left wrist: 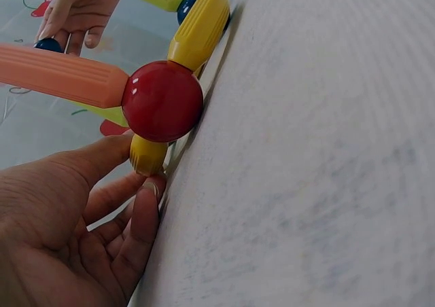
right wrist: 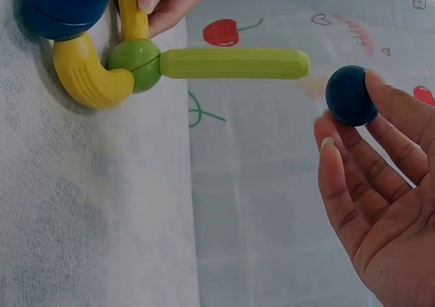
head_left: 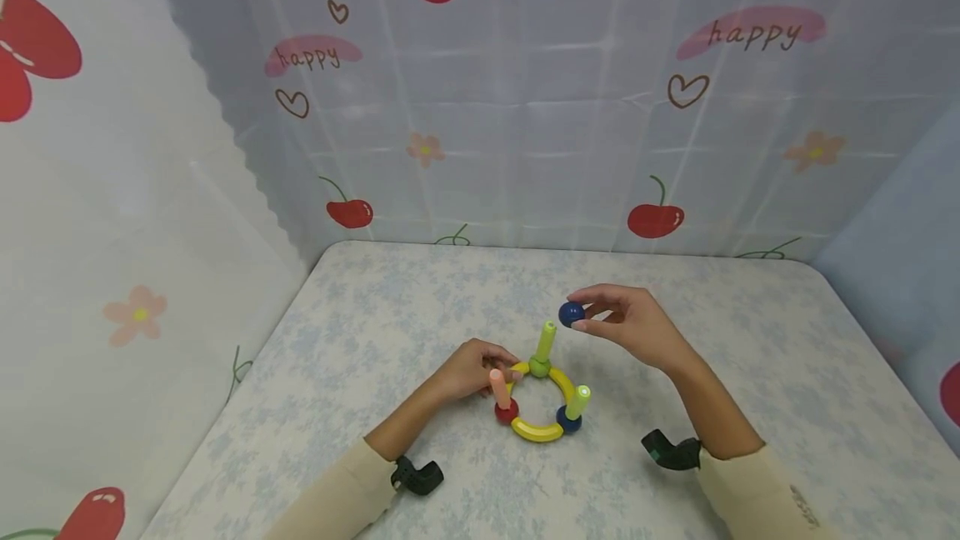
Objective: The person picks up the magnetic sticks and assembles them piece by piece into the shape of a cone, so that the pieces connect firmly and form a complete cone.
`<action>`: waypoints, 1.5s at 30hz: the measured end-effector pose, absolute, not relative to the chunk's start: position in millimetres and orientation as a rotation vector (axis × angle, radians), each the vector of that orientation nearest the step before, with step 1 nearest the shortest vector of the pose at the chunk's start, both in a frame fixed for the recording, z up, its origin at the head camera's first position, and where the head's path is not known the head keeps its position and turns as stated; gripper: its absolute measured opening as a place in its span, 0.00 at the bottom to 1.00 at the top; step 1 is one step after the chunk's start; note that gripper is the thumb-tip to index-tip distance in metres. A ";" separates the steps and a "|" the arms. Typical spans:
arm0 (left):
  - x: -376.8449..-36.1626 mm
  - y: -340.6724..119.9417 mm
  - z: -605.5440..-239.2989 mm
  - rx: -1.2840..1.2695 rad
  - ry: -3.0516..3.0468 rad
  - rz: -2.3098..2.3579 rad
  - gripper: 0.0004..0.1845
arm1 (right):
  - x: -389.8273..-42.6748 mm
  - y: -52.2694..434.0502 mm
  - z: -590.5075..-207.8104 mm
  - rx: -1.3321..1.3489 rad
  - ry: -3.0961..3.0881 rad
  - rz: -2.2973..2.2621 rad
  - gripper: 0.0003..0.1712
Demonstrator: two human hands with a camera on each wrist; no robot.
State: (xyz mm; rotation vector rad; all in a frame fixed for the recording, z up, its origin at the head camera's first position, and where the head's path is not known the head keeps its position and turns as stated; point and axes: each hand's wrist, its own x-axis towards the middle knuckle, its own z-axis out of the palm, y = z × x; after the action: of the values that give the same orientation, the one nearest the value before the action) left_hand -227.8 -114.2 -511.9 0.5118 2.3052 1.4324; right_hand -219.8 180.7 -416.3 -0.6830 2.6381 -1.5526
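On the table lies a ring of curved yellow rods (head_left: 537, 430) joined by a red ball (head_left: 506, 411), a green ball (head_left: 539, 367) and a blue ball (head_left: 569, 418). An orange rod (head_left: 499, 388) rises from the red ball. Light green rods stand on the green ball (right wrist: 136, 65) and the lower blue ball. My left hand (head_left: 474, 370) pinches the curved yellow rod (left wrist: 147, 155) between the red and green balls. Between thumb and fingertips, my right hand (head_left: 637, 327) holds a loose blue ball (right wrist: 351, 95), just above and apart from the far green rod's tip (head_left: 550, 326).
The table (head_left: 405, 298) has a pale blue-and-white patterned cover. A curtain (head_left: 510, 173) with cherries and hearts hangs behind its far edge, and more printed sheeting (head_left: 150, 215) hangs at the left. Black wrist devices (head_left: 420, 477) sit by both sleeves.
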 end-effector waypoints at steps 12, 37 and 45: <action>-228.1 -113.9 -512.2 0.537 2.307 1.432 0.13 | -222.5 168.0 -420.0 -0.718 2.611 -1.544 0.19; -248.4 -157.9 -485.0 1.097 1.845 1.195 0.21 | -224.7 164.0 -418.2 -0.757 2.520 -1.497 0.21; -241.0 -141.1 -492.8 1.116 1.791 1.302 0.14 | -225.8 164.5 -418.6 -0.733 2.494 -1.492 0.19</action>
State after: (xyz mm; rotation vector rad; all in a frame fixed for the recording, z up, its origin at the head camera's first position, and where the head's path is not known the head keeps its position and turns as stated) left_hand -241.0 -141.1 -492.8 1.1164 1.7909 1.3020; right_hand -225.8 164.5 -418.6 -0.7328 2.4937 -1.4919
